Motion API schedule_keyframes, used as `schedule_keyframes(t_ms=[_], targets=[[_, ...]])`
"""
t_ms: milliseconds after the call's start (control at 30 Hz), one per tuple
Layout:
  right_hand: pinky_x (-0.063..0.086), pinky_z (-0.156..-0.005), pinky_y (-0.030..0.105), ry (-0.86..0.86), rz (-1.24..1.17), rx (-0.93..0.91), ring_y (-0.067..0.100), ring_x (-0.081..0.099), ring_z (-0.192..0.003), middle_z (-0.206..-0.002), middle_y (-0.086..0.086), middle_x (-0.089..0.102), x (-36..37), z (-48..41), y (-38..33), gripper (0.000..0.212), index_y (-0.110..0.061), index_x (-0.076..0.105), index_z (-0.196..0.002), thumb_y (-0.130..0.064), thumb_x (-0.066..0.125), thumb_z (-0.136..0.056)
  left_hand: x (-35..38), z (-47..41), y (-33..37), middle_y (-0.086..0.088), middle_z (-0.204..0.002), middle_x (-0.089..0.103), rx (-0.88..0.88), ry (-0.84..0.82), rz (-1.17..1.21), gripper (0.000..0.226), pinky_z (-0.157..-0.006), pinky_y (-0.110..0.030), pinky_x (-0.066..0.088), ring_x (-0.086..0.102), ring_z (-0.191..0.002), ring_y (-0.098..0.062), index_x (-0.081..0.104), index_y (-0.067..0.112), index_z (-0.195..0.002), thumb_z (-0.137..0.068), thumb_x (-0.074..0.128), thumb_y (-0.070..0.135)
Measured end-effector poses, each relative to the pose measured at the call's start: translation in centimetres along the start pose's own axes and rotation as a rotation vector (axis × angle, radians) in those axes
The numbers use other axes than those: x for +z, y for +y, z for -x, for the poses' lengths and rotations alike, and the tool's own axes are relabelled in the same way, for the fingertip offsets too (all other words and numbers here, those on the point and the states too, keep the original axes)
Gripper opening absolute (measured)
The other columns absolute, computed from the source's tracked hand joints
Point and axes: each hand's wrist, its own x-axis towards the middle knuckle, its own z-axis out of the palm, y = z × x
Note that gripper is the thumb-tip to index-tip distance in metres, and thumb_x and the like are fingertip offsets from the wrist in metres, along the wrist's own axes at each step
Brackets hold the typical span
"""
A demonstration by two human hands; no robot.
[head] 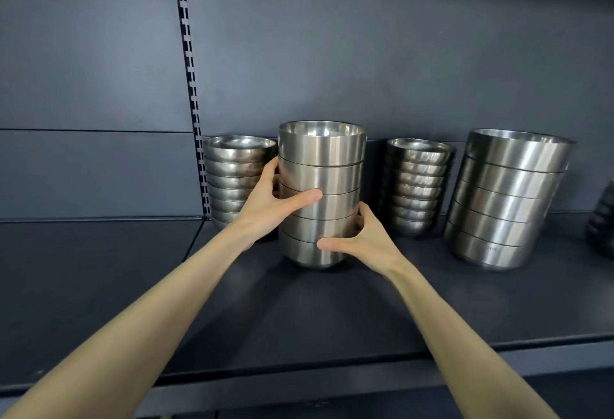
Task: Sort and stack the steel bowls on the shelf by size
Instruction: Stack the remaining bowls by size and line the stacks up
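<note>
— How are the hands set?
— Both arms reach forward. The left hand (pixel 270 207) wraps the tall bowl stack (pixel 320 169) midway, thumb across the front. The right hand (pixel 367 239) clasps it lower.
— And the stack?
— Upright between the palms, at the shelf (pixel 232 302) (touching or not, I cannot tell).

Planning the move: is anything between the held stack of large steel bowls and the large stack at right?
Yes: a stack of small round steel bowls stands between the held large-bowl stack and the right large-bowl stack.

Left hand (pixel 265 206) and right hand (pixel 365 239) fingers vanish behind the held bowl stack (pixel 320 153); the right edge crops a dark bowl stack (pixel 603 219).
</note>
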Motion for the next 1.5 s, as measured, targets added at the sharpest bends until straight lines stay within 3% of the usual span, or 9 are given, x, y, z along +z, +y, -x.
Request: schedule_keyframes(t_ms=[267, 433, 567, 800, 933, 1033, 1267, 1367, 1500], targets=[[0.04, -0.066, -0.004, 0.003, -0.013, -0.044, -0.033, 0.046, -0.091, -0.117, -0.027, 0.054, -0.2, 2.5, -1.6, 0.1, -0.032, 0.04, -0.13, -0.044, 0.092, -0.046, -0.2, 2.4, 1.9, 0.026, -0.118, 0.053, 0.017, 0.057, -0.019, 0.103, -0.088, -0.024, 0.045, 0.054, -0.11, 0.002, 0.03, 0.042, -0.14, -0.051, 0.076, 0.065], [0.046, -0.07, 0.003, -0.01, -0.021, -0.062, -0.019, 0.056, -0.096, -0.116, -0.021, 0.061, 1.0, 4.8, -4.0, 0.101, -0.031, 0.044, -0.131, -0.045, 0.093, -0.044, -1.8, 5.4, 3.7, 0.028, -0.118, 0.055, 0.057, 0.084, -0.014, 0.101, -0.081, -0.013, 0.047, 0.053, -0.102, 0.016, 0.033, 0.041, -0.139, -0.051, 0.076, 0.065], [0.048, -0.074, 0.008, -0.045, -0.024, -0.079, -0.011, 0.059, -0.102, -0.116, -0.02, 0.064, 3.9, 7.0, -6.3, 0.099, -0.034, 0.046, -0.129, -0.048, 0.093, -0.043, -4.9, 8.9, 4.7, 0.016, -0.129, 0.054, 0.04, 0.128, -0.046, 0.102, -0.1, -0.042, 0.047, 0.052, -0.12, -0.011, 0.033, 0.039, -0.139, -0.051, 0.076, 0.068], [0.048, -0.082, 0.011, -0.124, -0.074, -0.102, -0.015, 0.057, -0.101, -0.115, -0.023, 0.064, 14.0, 11.6, -10.9, 0.101, -0.035, 0.047, -0.128, -0.05, 0.093, -0.039, -14.2, 17.9, 5.5, 0.018, -0.133, 0.05, 0.029, 0.2, -0.074, 0.099, -0.101, -0.04, 0.046, 0.051, -0.12, -0.008, 0.035, 0.038, -0.137, -0.051, 0.076, 0.066], [0.046, -0.071, 0.002, -0.184, -0.127, -0.126, -0.023, 0.055, -0.095, -0.105, -0.034, 0.065, 21.8, 14.5, -14.0, 0.096, -0.04, 0.048, -0.122, -0.049, 0.094, -0.038, -21.5, 23.4, 5.7, 0.01, -0.137, 0.049, 0.002, 0.236, -0.137, 0.102, -0.102, -0.043, 0.045, 0.051, -0.121, -0.016, 0.035, 0.037, -0.138, -0.051, 0.076, 0.068], [0.054, -0.077, 0.013, -0.205, -0.151, -0.121, -0.015, 0.06, -0.096, -0.108, -0.026, 0.066, 26.8, 15.6, -16.2, 0.094, -0.041, 0.048, -0.12, -0.048, 0.094, -0.039, -26.5, 26.4, 6.0, 0.009, -0.138, 0.049, 0.0, 0.273, -0.186, 0.105, -0.101, -0.043, 0.045, 0.052, -0.12, -0.017, 0.032, 0.036, -0.14, -0.051, 0.076, 0.07], [0.043, -0.055, -0.001, -0.314, -0.162, -0.18, -0.04, 0.04, -0.071, -0.07, -0.06, 0.044, 38.2, 14.0, -22.3, 0.085, -0.049, 0.028, -0.103, -0.031, 0.094, -0.053, -38.2, 30.8, 6.0, 0.014, -0.136, 0.048, -0.008, 0.393, -0.223, 0.108, -0.102, -0.042, 0.044, 0.052, -0.121, -0.014, 0.029, 0.041, -0.141, -0.049, 0.075, 0.074], [0.046, -0.058, 0.002, -0.361, -0.188, -0.21, -0.037, 0.046, -0.075, -0.077, -0.056, 0.052, 43.3, 12.1, -23.8, 0.074, -0.05, 0.038, -0.096, -0.028, 0.094, -0.053, -43.0, 31.3, 5.2, 0.016, -0.133, 0.051, -0.017, 0.427, -0.242, 0.103, -0.102, -0.042, 0.044, 0.053, -0.12, -0.014, 0.031, 0.044, -0.139, -0.051, 0.076, 0.073], [0.054, -0.067, 0.013, -0.405, -0.248, -0.234, -0.015, 0.062, -0.09, -0.108, -0.023, 0.067, 49.6, 9.2, -25.9, 0.083, -0.037, 0.051, -0.118, -0.029, 0.095, -0.048, -49.2, 31.3, 3.9, 0.019, -0.13, 0.052, -0.03, 0.497, -0.279, 0.101, -0.104, -0.039, 0.043, 0.052, -0.12, -0.008, 0.034, 0.047, -0.135, -0.048, 0.075, 0.075]])
